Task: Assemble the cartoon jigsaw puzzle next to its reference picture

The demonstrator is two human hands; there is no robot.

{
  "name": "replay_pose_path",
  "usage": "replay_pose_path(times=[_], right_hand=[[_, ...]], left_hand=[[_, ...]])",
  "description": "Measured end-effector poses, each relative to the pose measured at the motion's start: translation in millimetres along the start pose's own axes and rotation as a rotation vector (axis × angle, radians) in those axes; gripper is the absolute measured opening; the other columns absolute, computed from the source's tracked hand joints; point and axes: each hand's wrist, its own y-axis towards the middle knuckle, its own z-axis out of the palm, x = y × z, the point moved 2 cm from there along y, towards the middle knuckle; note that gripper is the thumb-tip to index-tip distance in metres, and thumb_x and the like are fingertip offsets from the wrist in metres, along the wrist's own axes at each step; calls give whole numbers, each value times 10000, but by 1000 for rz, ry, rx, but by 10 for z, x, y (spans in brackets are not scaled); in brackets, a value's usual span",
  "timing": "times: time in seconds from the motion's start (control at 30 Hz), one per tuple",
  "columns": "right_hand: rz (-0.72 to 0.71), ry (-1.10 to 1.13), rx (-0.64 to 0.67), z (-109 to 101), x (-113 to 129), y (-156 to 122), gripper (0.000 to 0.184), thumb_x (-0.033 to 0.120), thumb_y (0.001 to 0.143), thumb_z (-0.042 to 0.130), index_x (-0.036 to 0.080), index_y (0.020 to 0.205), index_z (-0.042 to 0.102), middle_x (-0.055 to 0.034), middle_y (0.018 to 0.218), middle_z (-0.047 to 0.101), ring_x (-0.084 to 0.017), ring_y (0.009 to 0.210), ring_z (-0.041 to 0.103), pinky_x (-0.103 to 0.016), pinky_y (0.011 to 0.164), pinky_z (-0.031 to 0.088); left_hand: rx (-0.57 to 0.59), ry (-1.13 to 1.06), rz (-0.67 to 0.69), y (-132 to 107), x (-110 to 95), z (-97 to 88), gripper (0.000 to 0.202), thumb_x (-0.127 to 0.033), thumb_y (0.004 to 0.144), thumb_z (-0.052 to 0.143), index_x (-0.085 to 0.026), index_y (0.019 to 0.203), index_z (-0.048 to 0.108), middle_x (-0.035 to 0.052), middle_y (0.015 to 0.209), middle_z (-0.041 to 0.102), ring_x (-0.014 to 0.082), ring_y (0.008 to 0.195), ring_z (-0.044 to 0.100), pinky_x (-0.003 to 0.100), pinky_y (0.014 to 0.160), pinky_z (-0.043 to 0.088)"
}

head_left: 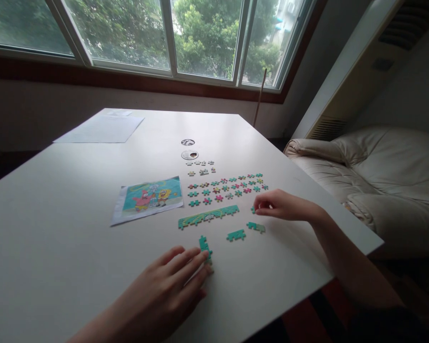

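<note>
My left hand [175,283] lies with fingers stretched out, the fingertips on a joined green strip of puzzle pieces [204,244] and partly covering its lower end. With finger and thumb pinched together, my right hand [280,205] holds a small green puzzle piece [253,209] at the table surface. Between the hands are a short green joined section [236,235] and another green and pale section [256,227]. A longer joined border strip [209,216] lies just beyond them. Rows of loose puzzle pieces [229,196] sit farther up, mostly green with some pink.
A printed reference picture [152,197] of cartoon figures lies left of the pieces. Two round discs [189,155] and several pale pieces [200,163] are behind. White paper [100,128] rests at the far left of the white table [75,228]. A cream sofa [396,166] stands right.
</note>
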Motion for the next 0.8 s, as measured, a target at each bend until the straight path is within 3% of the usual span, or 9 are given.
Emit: replay_pose_path(times=[0.13, 0.3, 0.5, 0.6, 0.7, 0.8], right_hand=[[70, -31, -106, -89, -185, 11, 191, 313, 824, 533, 166, 864, 648, -12, 698, 599, -122, 623, 527, -222, 590, 389], [2, 61, -42, 11, -200, 105, 246, 368, 791, 597, 169, 932, 634, -26, 764, 600, -140, 705, 556, -229, 631, 427], [-32, 82, 7, 65, -193, 136, 204, 322, 740, 661, 158, 838, 590, -19, 795, 568, -110, 662, 506, -214, 592, 407], [-63, 136, -1, 55, -160, 127, 161, 285, 746, 659, 157, 768, 562, 23, 678, 519, -90, 602, 462, -197, 540, 368], [-134, 243, -28, 81, -57, 147, 170, 272, 779, 638, 157, 897, 598, 40, 649, 514, -83, 585, 463, -195, 544, 370], [-199, 320, -75, 155, 88, 203, 208, 297, 806, 622, 162, 962, 645, 11, 696, 599, -96, 633, 527, -205, 583, 402]], left_hand=[[26, 14, -20, -49, 64, 31, 262, -246, 960, 407, -172, 1082, 626, 56, 1079, 691, 199, 954, 644, 337, 834, 470], [56, 28, -13, -77, 81, 48, 267, -250, 960, 409, -174, 1115, 613, 57, 1106, 682, 186, 943, 648, 317, 829, 479], [112, 15, 15, -66, 47, 66, 285, -238, 964, 385, -149, 1135, 595, 82, 1142, 663, 217, 967, 639, 351, 827, 488], [136, 5, 35, -42, 35, 59, 294, -233, 965, 372, -141, 1147, 583, 99, 1149, 654, 225, 979, 631, 355, 817, 490], [136, -27, 30, -13, 27, 49, 288, -217, 962, 368, -155, 1156, 572, 90, 1148, 653, 220, 994, 621, 350, 823, 482], [127, -69, 10, 4, 22, 46, 282, -201, 957, 369, -166, 1152, 570, 74, 1153, 651, 216, 1000, 616, 352, 839, 470]])
